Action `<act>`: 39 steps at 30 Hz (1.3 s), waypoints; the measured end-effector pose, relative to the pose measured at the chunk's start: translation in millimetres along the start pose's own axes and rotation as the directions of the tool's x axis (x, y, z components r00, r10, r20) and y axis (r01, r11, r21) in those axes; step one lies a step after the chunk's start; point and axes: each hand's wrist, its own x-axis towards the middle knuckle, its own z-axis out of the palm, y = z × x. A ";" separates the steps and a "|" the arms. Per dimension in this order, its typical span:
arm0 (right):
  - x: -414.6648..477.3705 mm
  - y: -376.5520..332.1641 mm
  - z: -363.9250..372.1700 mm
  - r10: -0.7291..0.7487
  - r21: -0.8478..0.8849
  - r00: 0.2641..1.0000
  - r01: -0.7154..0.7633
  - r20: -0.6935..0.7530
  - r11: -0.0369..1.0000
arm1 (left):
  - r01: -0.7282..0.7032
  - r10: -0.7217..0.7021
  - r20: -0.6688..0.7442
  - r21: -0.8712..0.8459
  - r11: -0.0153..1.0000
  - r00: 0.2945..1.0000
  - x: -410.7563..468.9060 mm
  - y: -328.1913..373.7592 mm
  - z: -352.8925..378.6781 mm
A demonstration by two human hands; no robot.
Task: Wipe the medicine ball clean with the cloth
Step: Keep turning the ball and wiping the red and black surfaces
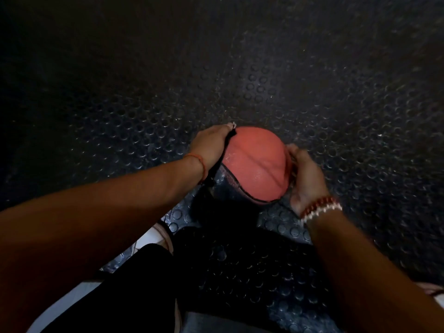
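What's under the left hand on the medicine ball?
A dark strip of material lies between the left hand and the medicine ball, showing along the hand's edge. The palm covers the rest; cloth or strap, I cannot tell.

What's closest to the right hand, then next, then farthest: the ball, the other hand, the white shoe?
1. medicine ball: touching its fingers.
2. left hand: across the ball, on its left side.
3. white shoe: far off, lower left.
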 end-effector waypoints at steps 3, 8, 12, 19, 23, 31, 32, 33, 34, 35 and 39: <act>-17.3 28.5 0.2 -0.106 -0.098 0.993 0.101 -0.043 0.990 | 0.214 -0.211 0.073 -0.031 0.976 0.975 -4.3 -7.2 -2.1; -28.5 55.7 17.6 -0.271 -0.303 0.941 0.202 -0.203 0.931 | 0.195 -0.196 0.025 0.036 0.980 0.980 -4.6 -25.7 4.2; -13.8 44.6 25.6 -0.264 -0.337 0.935 0.176 -0.235 0.925 | -0.370 0.390 0.020 0.365 0.854 0.920 -38.1 -46.0 3.4; 0.1 35.5 28.5 -0.285 -0.326 0.920 0.192 -0.269 0.926 | -0.735 0.649 0.396 0.545 0.402 0.649 -18.1 -15.1 8.0; 7.7 33.2 30.5 -0.255 -0.385 0.934 0.145 -0.250 0.911 | -0.321 0.252 0.213 0.421 0.848 0.944 13.9 -8.2 6.5; 16.5 22.0 31.3 -0.244 -0.371 0.927 0.129 -0.283 0.920 | -0.214 0.239 -0.080 0.234 0.948 0.968 -40.2 -46.3 5.1; 16.1 21.7 32.1 -0.245 -0.370 0.928 0.131 -0.280 0.920 | -0.296 0.331 -0.064 0.319 0.901 0.941 -46.1 -45.4 6.3; 16.0 22.4 33.0 -0.244 -0.370 0.928 0.130 -0.280 0.920 | -0.375 0.419 -0.020 0.409 0.832 0.908 -49.0 -39.7 6.9; 15.6 23.0 34.0 -0.241 -0.372 0.929 0.126 -0.282 0.920 | -0.443 0.488 0.042 0.491 0.750 0.872 -45.1 -35.5 7.5; 14.9 23.3 35.2 -0.238 -0.376 0.929 0.121 -0.284 0.919 | -0.503 0.537 0.116 0.553 0.664 0.836 -39.5 -29.9 7.8; 13.2 22.0 39.6 -0.231 -0.380 0.929 0.111 -0.288 0.918 | -0.553 0.505 0.249 0.527 0.645 0.826 -5.9 -12.6 6.3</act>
